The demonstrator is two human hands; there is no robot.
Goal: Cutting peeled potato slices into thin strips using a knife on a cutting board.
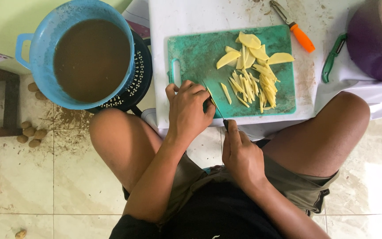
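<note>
Left hand (187,110) at cutting board (191,53) near edge; right hand (240,155) grips knife (215,106).

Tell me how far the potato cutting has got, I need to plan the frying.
Done: a pile of potato sticks and several flat slices lie on the green cutting board. In hand: the left hand covers a piece at the board's near edge while the right hand holds the knife. Left: the slices, and unpeeled potatoes on the floor.

The left hand (189,110) is curled palm-down with fingers bent; the right hand (240,156) sits just beside it, closed in a fist-like grip.
</note>
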